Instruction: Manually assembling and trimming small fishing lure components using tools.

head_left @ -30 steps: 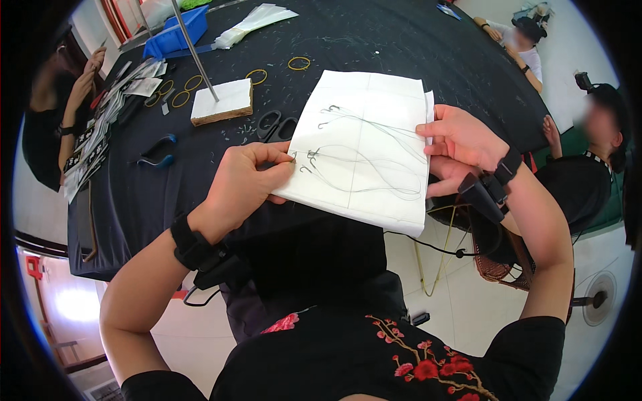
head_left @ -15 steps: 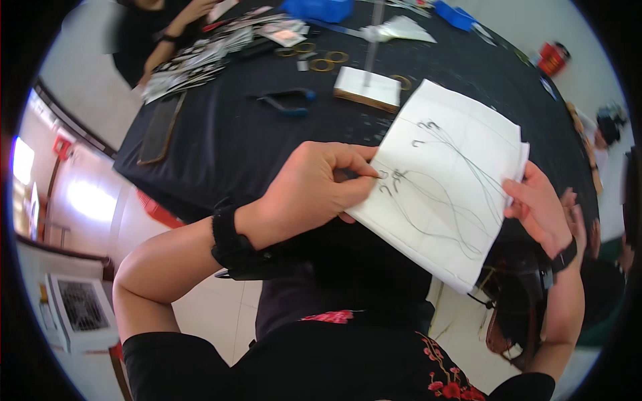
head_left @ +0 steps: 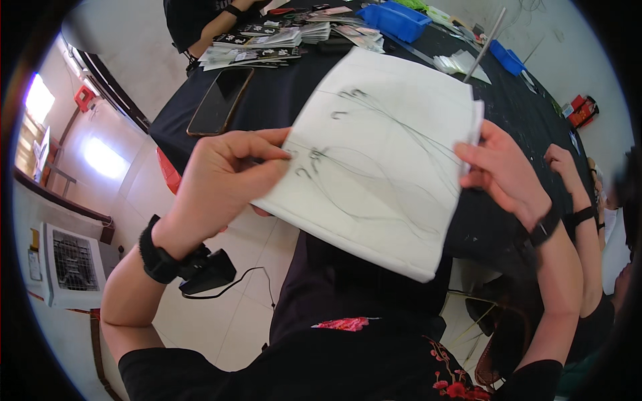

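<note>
Between my hands a white, layered sheet (head_left: pixel 394 227) is held tilted above my lap. Several small dark fishing hooks (head_left: pixel 340 115) lie on it, with thin lines (head_left: pixel 374 177) looping toward its right side. At the sheet's left edge, my left hand (head_left: pixel 231 177) has thumb and forefinger pinched together, and other fingers reach underneath. A tiny dark bit shows at those fingertips; I cannot make out whether it is another hook. My right hand (head_left: pixel 501 170) grips the right edge, thumb on top. The right-hand ends of the lines run near that thumb.
The black-covered table (head_left: pixel 281 93) bears a phone (head_left: pixel 221 100), stacked printed packets (head_left: pixel 254 50), a blue tray (head_left: pixel 394 20) and clear plastic bags (head_left: pixel 461 65). A thin metal rod (head_left: pixel 486 43) rises behind the sheet. Other people sit at far left and right, one arm (head_left: pixel 578 200) close to mine.
My view has shifted, and the sheet with both hands now appears farther left and higher. It hides the pliers, the gold rings and the rod's base. The grip looks the same.
</note>
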The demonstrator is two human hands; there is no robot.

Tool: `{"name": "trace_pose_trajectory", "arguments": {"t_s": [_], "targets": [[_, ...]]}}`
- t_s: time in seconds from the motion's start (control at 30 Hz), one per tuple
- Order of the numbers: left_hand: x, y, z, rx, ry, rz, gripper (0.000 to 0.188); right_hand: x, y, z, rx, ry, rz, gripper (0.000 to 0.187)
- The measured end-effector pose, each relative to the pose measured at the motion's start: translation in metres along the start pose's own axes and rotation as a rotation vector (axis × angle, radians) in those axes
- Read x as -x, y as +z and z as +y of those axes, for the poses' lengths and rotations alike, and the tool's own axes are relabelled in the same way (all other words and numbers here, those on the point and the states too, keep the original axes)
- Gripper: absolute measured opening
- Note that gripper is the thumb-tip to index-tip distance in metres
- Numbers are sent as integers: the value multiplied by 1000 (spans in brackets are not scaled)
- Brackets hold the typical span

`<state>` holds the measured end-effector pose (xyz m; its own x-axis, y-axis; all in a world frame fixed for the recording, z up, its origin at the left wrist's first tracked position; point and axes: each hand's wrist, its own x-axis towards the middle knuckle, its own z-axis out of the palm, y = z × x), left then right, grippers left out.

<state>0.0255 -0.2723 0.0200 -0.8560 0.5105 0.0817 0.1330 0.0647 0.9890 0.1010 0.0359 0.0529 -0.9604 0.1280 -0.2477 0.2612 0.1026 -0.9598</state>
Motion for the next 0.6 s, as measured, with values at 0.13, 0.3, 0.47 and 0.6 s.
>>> {"name": "trace_pose_trajectory", "arguments": {"t_s": [0.13, 0.3, 0.47, 0.6], "targets": [[-20, -45, -2, -95, -52, 90, 17, -69, 33, -8, 1, -27, -107, 30], [-58, -101, -18, -168, -173, 181, 18, -155, 75, -15, -5, -47, -156, 26], [-95, -142, -50, -262, -231, 148, 23, -216, 106, -4, 100, -68, -200, 21], [-111, -153, -68, -318, -206, 172, 29, -248, 111, 12, 108, -171, -159, 15]]}}
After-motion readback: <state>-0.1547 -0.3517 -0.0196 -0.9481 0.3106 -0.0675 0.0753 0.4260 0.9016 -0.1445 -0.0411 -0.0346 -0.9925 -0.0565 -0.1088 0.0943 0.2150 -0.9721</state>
